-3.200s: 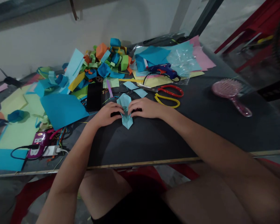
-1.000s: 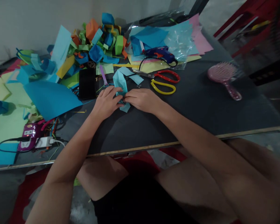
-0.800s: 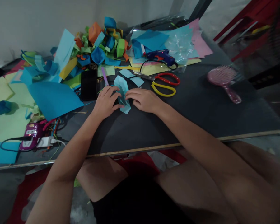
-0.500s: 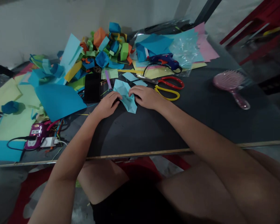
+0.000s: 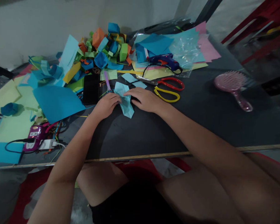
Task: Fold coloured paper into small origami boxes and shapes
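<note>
A creased piece of light blue paper lies on the dark table between my two hands. My left hand grips its left edge, fingers curled and pressed together. From the other side my right hand touches the paper, its index finger stretched across the upper part and the thumb apart below. Just beyond are scissors with one red and one yellow handle, and flat light blue paper pieces. A purple strip and a black phone lie past my left hand.
Folded paper shapes in several colours are heaped at the back. A blue glue gun rests on paper sheets and clear plastic. At right lies a pink hairbrush. A purple power strip with cables and a blue sheet are at left.
The light blue paper has become narrower, its right side folded inward. My right hand's fingers have moved left over it, while my left hand has stayed nearly in place.
</note>
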Available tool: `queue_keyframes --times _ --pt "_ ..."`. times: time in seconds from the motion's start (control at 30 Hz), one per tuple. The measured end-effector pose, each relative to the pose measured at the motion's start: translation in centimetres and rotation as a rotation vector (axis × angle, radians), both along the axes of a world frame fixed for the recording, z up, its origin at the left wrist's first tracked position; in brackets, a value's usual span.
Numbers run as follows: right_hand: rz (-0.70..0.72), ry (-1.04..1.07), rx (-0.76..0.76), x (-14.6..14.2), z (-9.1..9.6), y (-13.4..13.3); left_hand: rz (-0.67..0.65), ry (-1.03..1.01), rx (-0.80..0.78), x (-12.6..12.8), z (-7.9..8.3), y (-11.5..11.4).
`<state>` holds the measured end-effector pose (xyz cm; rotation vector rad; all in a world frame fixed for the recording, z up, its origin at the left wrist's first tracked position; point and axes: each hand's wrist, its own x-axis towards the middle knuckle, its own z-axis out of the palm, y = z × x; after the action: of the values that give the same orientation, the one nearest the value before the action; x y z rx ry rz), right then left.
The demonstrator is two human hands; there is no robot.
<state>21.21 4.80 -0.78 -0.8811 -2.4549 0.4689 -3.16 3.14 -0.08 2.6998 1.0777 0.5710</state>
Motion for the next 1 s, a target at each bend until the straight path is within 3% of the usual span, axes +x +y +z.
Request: queue_keyframes --times 0.17,0.57,0.77,1.0 --pt "0.033 -0.011 -0.025 0.2 0.0 0.0 -0.029 -0.019 0.003 -0.1 -0.3 0.1" --pt "0.199 0.03 0.095 0.3 0.1 -0.6 -0.108 0.011 0.088 0.0 0.6 -0.5" --pt "0.157 -0.012 0.288 0.0 0.5 -1.0 -0.074 0.063 0.227 0.1 1.2 -1.2" --pt "-0.096 -0.107 0.487 -0.9 1.1 -2.1 0.089 0.12 0.426 0.0 1.3 -1.8"
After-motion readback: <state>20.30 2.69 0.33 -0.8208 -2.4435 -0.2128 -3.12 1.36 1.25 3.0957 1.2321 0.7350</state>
